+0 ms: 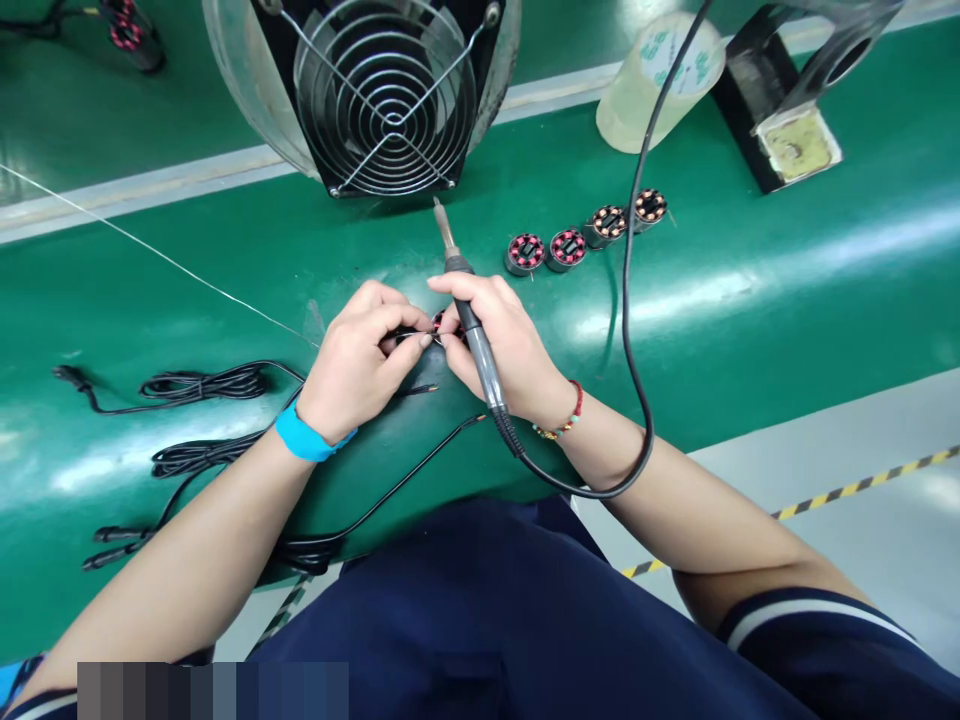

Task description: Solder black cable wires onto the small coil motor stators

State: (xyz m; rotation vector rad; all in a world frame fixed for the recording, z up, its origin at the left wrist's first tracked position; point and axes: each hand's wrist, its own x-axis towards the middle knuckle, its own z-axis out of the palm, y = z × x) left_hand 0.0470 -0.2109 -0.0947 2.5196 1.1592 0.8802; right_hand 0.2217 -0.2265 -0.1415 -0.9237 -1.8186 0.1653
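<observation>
My left hand, with a blue band at the wrist, pinches a thin black cable end between thumb and fingers. My right hand has a soldering iron lodged in it, tip pointing up and away toward the fan. The thumb and index finger of that same hand are at a small motor stator with red windings, where both hands meet. Fingers cover most of the stator, so the exact contact with the cable is hidden. A thin solder wire runs in from the left toward my left hand.
A fan with a wire guard stands ahead. Several stators line up to the right, near a tape roll and an iron stand with sponge. Coiled black cables lie left. The iron's cord loops over my right forearm.
</observation>
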